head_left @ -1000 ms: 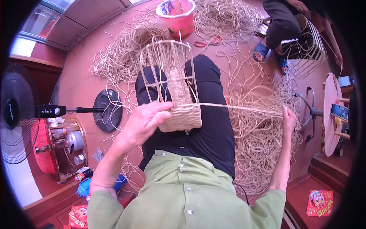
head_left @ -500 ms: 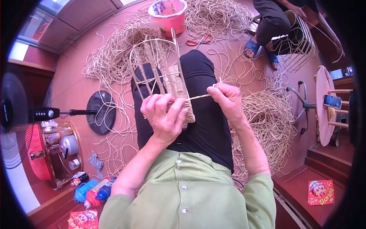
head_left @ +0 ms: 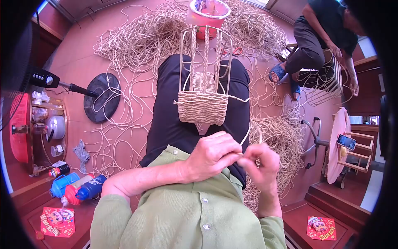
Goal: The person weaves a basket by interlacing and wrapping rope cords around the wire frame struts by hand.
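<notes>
A half-woven basket (head_left: 202, 108) rests across my thighs, its lower part covered in tight beige weave and its bare frame rods pointing away from me. From the weave's right edge a strand of cord (head_left: 238, 98) sticks out. Close to my belly, my left hand (head_left: 215, 154) and my right hand (head_left: 262, 162) meet, fingertips pinched together on a thin piece of cord. A loop of this cord rises above my right hand. Both hands are apart from the basket. Most of what lies between the fingers is hidden.
Loose cord piles (head_left: 277, 145) lie right and ahead, near a pink bucket (head_left: 207, 20). Another person (head_left: 317, 50) sits at far right with a wire frame (head_left: 325, 83). Left are a fan base (head_left: 101, 98) and bottles (head_left: 91, 186); right, a phone (head_left: 346, 142) on a stool.
Both hands have left the basket and come together nearer my belly, holding cord. The basket now stands straighter on my lap, woven side toward me. The view has shifted.
</notes>
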The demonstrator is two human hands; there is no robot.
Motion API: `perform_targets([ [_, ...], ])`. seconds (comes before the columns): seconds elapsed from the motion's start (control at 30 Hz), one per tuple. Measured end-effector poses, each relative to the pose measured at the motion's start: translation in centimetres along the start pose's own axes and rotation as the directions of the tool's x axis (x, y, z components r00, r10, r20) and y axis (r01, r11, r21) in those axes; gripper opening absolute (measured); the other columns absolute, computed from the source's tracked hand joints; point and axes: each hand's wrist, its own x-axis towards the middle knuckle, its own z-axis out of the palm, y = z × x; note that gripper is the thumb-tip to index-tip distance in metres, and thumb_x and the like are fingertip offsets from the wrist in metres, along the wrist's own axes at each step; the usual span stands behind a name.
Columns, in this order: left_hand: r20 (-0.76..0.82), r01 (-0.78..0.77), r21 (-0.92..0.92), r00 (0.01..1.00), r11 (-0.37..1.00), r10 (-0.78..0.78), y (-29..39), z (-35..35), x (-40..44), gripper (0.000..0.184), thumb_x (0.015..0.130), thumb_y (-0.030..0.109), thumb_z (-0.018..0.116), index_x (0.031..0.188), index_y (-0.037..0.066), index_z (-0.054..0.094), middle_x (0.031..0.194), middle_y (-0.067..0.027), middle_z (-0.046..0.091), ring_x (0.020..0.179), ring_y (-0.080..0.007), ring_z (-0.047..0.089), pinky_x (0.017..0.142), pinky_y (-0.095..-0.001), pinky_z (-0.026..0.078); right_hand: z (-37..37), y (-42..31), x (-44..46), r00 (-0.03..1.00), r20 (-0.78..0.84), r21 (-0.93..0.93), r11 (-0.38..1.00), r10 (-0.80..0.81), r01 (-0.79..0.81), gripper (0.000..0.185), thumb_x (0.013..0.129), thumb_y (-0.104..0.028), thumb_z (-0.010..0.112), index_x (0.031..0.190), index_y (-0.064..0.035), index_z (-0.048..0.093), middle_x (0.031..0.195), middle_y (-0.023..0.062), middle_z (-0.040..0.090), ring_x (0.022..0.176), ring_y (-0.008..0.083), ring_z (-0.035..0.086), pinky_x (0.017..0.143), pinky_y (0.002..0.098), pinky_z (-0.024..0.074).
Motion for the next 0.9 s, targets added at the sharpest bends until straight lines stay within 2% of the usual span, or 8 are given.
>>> perform_targets([
  [0.2,-0.008,0.388,-0.48,0.895,0.787,-0.447,2.4,-2.2,-2.7,0.006,0.094,-0.001,0.07,0.1,-0.002,0.072,0.09,-0.0026,0.072,0.078,-0.0047,0.063,0.069,-0.0221,0.051,3.6,1.7,-0.1,0.996,-0.05,0.304,0.951,0.075,-0.057,0.016,0.088,-0.001,0.072,0.104,0.0002,0.076,0.101,0.0129,0.076,0.096,0.0234,0.073,0.087,0.0329,0.0569],
  [0.3,-0.034,0.361,-0.615,0.876,0.701,-0.481,1.8,-2.9,-2.8,0.011,0.095,-0.003,0.068,0.105,-0.003,0.071,0.092,-0.0086,0.073,0.082,-0.0115,0.067,0.073,-0.025,0.055,4.0,2.1,-0.6,0.954,0.102,0.367,0.88,0.283,-0.301,0.012,0.092,-0.003,0.069,0.102,0.0006,0.076,0.087,0.0089,0.073,0.078,0.0202,0.069,0.07,0.0333,0.0537],
  [0.4,-0.145,0.362,-0.391,0.884,0.846,-0.445,0.9,-4.4,-0.3,0.019,0.098,0.0,0.063,0.116,-0.001,0.068,0.099,-0.0091,0.073,0.076,-0.0103,0.067,0.065,-0.0233,0.054,2.0,2.3,3.0,0.992,-0.127,-0.056,0.998,-0.001,-0.006,0.006,0.091,-0.005,0.071,0.094,-0.0013,0.075,0.078,0.0096,0.067,0.067,0.0205,0.065,0.063,0.0326,0.0501],
  [0.5,-0.345,0.327,0.006,0.887,0.945,-0.305,-0.1,-5.8,3.7,0.043,0.096,-0.001,0.061,0.138,0.005,0.057,0.1,-0.0111,0.075,0.07,-0.0108,0.069,0.059,-0.025,0.054,0.7,1.1,7.2,0.972,-0.184,-0.432,0.9,-0.145,0.053,0.013,0.09,-0.016,0.074,0.085,-0.0053,0.069,0.078,0.0067,0.061,0.064,0.027,0.065,0.058,0.0405,0.0496],
  [0.6,-0.272,0.281,0.247,0.939,0.927,-0.212,-1.4,-6.7,6.2,0.062,0.094,-0.008,0.053,0.153,0.009,0.041,0.115,-0.0176,0.072,0.069,-0.0129,0.069,0.061,-0.0279,0.054,1.1,1.5,10.0,0.979,-0.087,-0.674,0.735,-0.184,0.078,0.02,0.09,-0.022,0.073,0.081,-0.0073,0.064,0.077,0.0066,0.059,0.067,0.0284,0.067,0.058,0.0424,0.0504],
  [0.67,-0.241,0.062,0.527,0.967,0.848,0.079,-3.3,-6.3,7.5,0.073,0.089,-0.011,0.052,0.156,0.014,0.037,0.098,-0.0211,0.072,0.068,-0.0274,0.07,0.065,-0.0383,0.056,2.3,3.1,11.2,0.977,-0.052,-0.663,0.739,-0.207,0.121,0.022,0.09,-0.024,0.073,0.08,-0.0078,0.063,0.077,0.0073,0.059,0.068,0.0284,0.068,0.058,0.0418,0.0513],
  [0.77,-0.162,0.285,0.697,0.956,0.658,-0.243,-2.6,-6.6,8.8,0.075,0.087,-0.011,0.052,0.156,0.015,0.038,0.088,-0.0208,0.07,0.072,-0.0373,0.069,0.068,-0.0444,0.055,2.6,3.5,11.8,0.982,-0.051,-0.623,0.775,-0.18,0.11,0.021,0.091,-0.026,0.071,0.083,-0.0077,0.065,0.08,0.0076,0.06,0.071,0.0284,0.069,0.06,0.0424,0.0531],
  [0.9,-0.242,0.061,0.564,0.966,0.824,0.094,-1.0,-7.3,6.8,0.076,0.084,-0.012,0.056,0.155,0.011,0.038,0.082,-0.0128,0.07,0.068,-0.0156,0.068,0.061,-0.0319,0.053,2.5,2.3,10.8,0.934,-0.24,-0.509,0.854,-0.265,0.111,0.018,0.093,-0.022,0.071,0.095,-0.0042,0.07,0.087,0.0087,0.064,0.073,0.0274,0.068,0.064,0.0409,0.0541],
])
